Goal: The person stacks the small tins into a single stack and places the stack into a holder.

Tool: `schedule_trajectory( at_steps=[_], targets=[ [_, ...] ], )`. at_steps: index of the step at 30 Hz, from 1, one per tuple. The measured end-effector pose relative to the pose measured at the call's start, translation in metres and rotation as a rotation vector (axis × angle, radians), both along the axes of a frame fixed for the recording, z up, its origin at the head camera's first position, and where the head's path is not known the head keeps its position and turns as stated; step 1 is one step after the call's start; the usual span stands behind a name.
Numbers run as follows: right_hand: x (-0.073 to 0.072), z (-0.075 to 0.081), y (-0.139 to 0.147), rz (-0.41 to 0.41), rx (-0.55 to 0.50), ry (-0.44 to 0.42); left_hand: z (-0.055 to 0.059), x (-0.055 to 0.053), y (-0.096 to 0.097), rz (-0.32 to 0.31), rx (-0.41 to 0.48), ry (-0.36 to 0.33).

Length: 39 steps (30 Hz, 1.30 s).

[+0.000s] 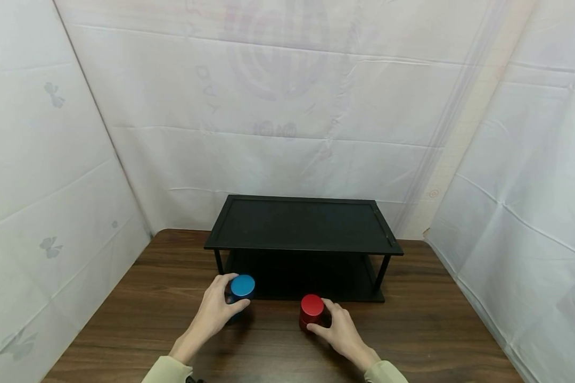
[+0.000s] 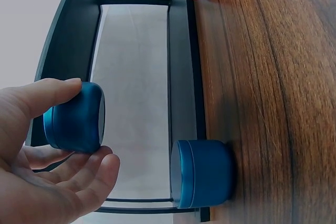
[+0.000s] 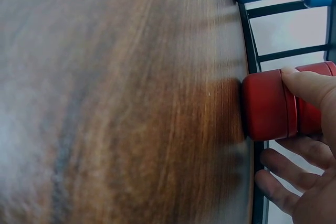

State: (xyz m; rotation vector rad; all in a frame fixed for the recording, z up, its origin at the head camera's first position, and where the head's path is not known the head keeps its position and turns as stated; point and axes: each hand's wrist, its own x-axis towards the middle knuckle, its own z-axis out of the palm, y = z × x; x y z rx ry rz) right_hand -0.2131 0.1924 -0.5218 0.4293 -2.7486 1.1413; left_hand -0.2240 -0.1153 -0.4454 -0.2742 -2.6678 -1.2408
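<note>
In the head view my left hand [image 1: 213, 311] grips a round blue tin [image 1: 243, 285] between thumb and fingers. A second blue tin [image 2: 207, 174] stands on the table below the held one, with a gap between them in the left wrist view. My right hand [image 1: 342, 332] holds the upper red tin [image 1: 312, 305], which sits on a lower red tin [image 3: 265, 106]. Its thumb lies near the seam where the two red tins meet. The lower red tin stands on the table, in front of the black rack.
Behind the tins stands a black two-tier rack [image 1: 299, 223] with a flat top and a lower shelf [image 1: 302, 274]. It rests on the dark wooden table [image 1: 172, 298]. White cloth sheets [image 1: 287, 106] hang at the back and on both sides.
</note>
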Motion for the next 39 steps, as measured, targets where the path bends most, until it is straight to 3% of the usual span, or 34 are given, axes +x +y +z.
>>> schedule_trajectory(
  at_steps=[39],
  targets=[
    [0.0,0.001,0.0,0.004,-0.003,-0.006,0.006,0.0,0.015,-0.034,0.03,0.034]
  ],
)
